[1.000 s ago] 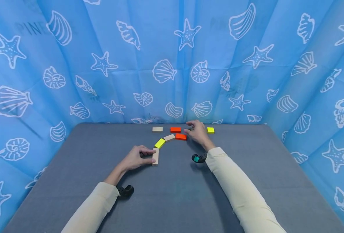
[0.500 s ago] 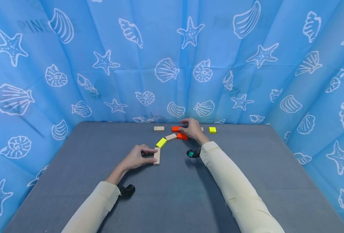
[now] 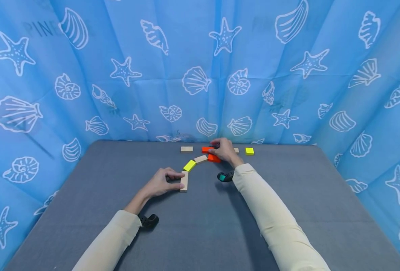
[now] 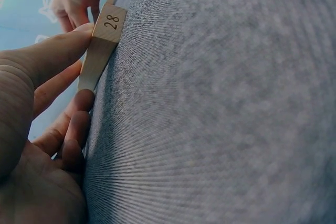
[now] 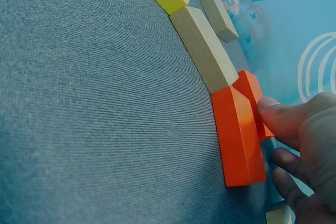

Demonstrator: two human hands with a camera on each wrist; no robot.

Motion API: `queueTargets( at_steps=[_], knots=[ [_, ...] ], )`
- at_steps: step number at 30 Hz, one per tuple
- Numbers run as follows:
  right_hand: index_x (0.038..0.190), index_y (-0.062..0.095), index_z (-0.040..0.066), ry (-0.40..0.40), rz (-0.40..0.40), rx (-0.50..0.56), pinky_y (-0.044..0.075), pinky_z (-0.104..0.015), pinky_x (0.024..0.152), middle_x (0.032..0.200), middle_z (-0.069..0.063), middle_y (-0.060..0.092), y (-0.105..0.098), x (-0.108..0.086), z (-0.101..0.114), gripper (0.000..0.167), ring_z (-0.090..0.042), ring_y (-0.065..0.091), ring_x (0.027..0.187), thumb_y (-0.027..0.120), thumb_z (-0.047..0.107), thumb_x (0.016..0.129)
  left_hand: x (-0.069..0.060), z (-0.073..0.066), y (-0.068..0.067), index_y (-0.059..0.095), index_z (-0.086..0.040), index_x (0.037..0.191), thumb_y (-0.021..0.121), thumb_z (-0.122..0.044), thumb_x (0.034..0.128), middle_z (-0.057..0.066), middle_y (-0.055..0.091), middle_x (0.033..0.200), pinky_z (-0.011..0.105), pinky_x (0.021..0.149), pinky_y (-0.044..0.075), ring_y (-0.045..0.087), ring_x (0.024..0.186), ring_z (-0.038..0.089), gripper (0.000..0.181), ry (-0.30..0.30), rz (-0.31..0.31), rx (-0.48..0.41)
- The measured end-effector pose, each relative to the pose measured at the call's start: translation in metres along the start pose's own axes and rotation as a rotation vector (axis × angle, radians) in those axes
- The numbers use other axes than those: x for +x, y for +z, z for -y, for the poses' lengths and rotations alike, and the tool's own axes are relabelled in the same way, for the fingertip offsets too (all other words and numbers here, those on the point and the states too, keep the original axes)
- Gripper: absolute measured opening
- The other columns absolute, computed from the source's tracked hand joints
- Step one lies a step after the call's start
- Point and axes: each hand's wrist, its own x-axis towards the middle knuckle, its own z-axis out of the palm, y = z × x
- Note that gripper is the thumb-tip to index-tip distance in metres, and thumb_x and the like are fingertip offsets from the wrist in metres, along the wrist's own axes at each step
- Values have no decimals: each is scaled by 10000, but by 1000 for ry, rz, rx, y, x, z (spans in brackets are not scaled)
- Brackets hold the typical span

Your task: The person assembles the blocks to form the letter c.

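Observation:
In the head view my left hand (image 3: 160, 183) pinches a plain wooden block (image 3: 184, 181) at the near left end of a curved row. The left wrist view shows the thumb at the end of this block (image 4: 108, 22), which is marked 28. From there the row runs through a yellow block (image 3: 189, 165), a wooden block (image 3: 200, 159) and a red block (image 3: 214, 158). My right hand (image 3: 224, 149) has its thumb on a second red block (image 3: 206, 149) just behind the row's red one; its index finger reaches behind, partly hidden in the right wrist view.
Along the table's back edge lie a wooden block (image 3: 187, 149) on the left, another wooden block (image 3: 236, 150) partly behind my right hand, and a yellow block (image 3: 249, 151) on the right. A blue shell-patterned curtain (image 3: 200, 94) surrounds the back and sides of the grey table (image 3: 200, 233).
My right hand has moved left from beside the rear red block onto it, uncovering part of a wooden block behind. My left hand stays on its block. The head view has shifted slightly.

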Motion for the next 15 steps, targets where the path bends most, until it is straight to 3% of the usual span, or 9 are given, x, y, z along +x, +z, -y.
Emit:
queueTargets(
  at_steps=[15],
  knots=[
    [1284, 691, 9, 8, 24, -27, 498, -419, 961, 1246, -168, 665, 1, 3, -5, 356, -308, 581, 1070, 738, 117, 947, 0, 0, 0, 743, -134, 1250, 832, -271, 870, 35, 654, 1075, 378, 826, 437, 559, 980, 202, 414, 0, 4, -21]
  ],
)
